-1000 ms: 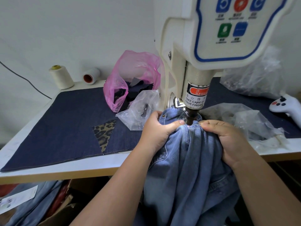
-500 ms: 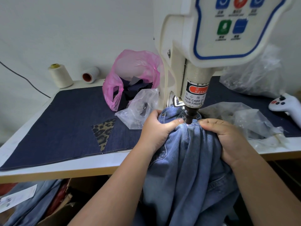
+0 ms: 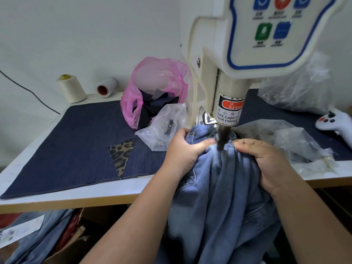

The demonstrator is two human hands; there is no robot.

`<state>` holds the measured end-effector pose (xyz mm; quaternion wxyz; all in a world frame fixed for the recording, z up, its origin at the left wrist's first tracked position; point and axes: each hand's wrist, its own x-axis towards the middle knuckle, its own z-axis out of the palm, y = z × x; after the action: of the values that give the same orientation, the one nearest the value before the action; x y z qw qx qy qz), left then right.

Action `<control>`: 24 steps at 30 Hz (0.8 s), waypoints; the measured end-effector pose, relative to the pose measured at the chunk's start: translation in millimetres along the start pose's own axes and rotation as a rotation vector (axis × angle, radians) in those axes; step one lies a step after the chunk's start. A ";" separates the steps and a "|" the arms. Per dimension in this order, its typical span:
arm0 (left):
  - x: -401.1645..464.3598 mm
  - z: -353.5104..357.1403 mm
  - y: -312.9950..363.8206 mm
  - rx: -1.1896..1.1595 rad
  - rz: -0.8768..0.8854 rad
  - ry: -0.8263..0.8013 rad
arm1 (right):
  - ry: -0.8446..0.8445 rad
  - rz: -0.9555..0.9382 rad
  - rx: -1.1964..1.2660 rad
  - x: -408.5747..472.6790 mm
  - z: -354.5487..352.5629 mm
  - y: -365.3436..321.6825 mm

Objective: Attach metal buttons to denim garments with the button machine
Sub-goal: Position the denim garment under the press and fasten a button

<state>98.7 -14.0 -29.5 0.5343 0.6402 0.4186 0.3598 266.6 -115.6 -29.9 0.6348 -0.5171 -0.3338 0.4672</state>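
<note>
A light blue denim garment hangs from the table's front edge, its top edge bunched under the button machine. The machine's dark punch rod comes down onto the fabric between my hands. My left hand grips the denim just left of the rod, thumb pointing at it. My right hand grips the denim just right of the rod. No metal button shows; the spot under the rod is hidden.
A dark denim mat with a leopard patch covers the table. Behind stand a pink bag, a clear bag of small parts, two thread cones, crumpled clear bags and a white game controller. More denim lies below.
The punch rod has dropped lower onto the denim between my thumbs. Both hands keep the same grip; the view has shifted only slightly.
</note>
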 end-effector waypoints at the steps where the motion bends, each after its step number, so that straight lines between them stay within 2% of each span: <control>1: 0.1 0.0 -0.2 0.008 0.000 0.000 | -0.008 0.002 -0.009 -0.4 0.6 -0.4; 19: 0.0 -2.5 1.5 -0.079 -0.049 -0.025 | -0.019 -0.031 0.024 -4.0 -1.8 -2.0; 24: -0.4 -2.2 1.0 -0.091 -0.048 -0.011 | -0.107 -0.073 0.006 -9.2 0.1 -1.8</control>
<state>96.7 -13.5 -28.1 0.5735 0.6071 0.4140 0.3621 263.8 -124.2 -27.6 0.6342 -0.4770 -0.3844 0.4717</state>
